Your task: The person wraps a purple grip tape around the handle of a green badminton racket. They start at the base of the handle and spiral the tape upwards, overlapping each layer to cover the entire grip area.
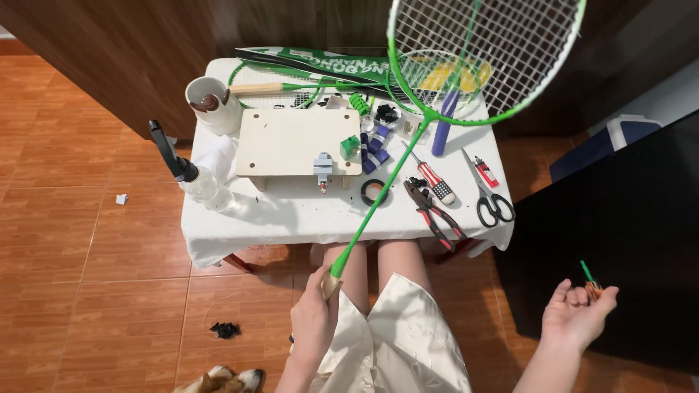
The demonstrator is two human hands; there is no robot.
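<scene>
My left hand (pixel 314 320) grips the bare wooden handle end of a green badminton racket (pixel 378 196). Its shaft slants up to the right, and its strung head (pixel 484 51) hangs over the far right of the table. My right hand (pixel 577 311) is out to the right, palm up, pinching a small green and orange piece (pixel 589 279) between its fingertips. I sit with my knees under the front edge of the white-covered table (pixel 291 215).
On the table lie a wooden board (pixel 295 142), red pliers (pixel 435 211), a screwdriver (pixel 431 175), scissors (pixel 489 196), a lighter, a tape roll (pixel 375 192), grip rolls, another racket (pixel 291 87) and a white cup (pixel 211 105). A dark cabinet (pixel 626 218) stands to the right. An animal's head (pixel 226 380) shows below.
</scene>
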